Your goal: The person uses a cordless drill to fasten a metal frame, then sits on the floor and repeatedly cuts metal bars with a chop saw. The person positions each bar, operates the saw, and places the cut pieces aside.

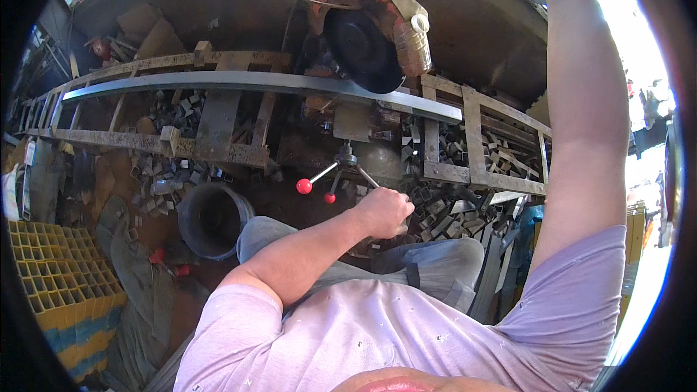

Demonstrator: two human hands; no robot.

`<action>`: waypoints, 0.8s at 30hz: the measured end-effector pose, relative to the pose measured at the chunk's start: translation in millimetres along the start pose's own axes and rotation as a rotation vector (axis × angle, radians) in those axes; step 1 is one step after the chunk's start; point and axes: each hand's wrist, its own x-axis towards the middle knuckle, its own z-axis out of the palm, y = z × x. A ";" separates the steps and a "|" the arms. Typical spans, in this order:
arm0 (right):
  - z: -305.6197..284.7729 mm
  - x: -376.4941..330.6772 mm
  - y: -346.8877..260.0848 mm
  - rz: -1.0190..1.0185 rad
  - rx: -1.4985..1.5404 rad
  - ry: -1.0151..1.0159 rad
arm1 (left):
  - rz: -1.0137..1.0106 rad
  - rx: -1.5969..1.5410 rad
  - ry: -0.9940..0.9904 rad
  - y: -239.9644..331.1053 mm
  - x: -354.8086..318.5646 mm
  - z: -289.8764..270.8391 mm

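Head view, left hand: the left hand [383, 212] was curled into a fist, fingers [401, 210] closed round one spoke of the vise handle [347, 167], low in front of the knees.
Head view, vise handle: it sat just below the saw, with two red knobs [304, 186] sticking out to the left, untouched.
Head view, right hand: the right arm [584, 101] reached straight up and ran out of the top edge; the hand itself was out of sight, so I could not tell what its fingers were doing.
Head view, cut-off saw: the rusty orange cut-off saw [363, 22] stood at the top centre, its dark disc [361, 49] down at the steel.
Head view, steel bar: a long grey steel bar [239, 81] lay across the rusty frame [174, 147], passing under the disc.
Head view, floor: short metal offcuts [450, 152] lay scattered under the frame, a dark bucket [212, 219] stood left of the knee, and yellow crates [54, 268] were stacked at far left.
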 end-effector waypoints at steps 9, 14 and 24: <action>1.7 -29.9 -1.9 0.010 0.008 0.136 | -0.028 0.018 -0.032 -5.6 -5.9 7.5; 15.0 -42.9 10.1 -0.016 0.055 0.133 | -0.066 0.022 -0.083 -10.1 -7.2 4.2; -14.4 -13.4 29.7 -0.036 0.205 0.153 | -0.086 0.058 -0.125 -11.3 -5.1 -5.8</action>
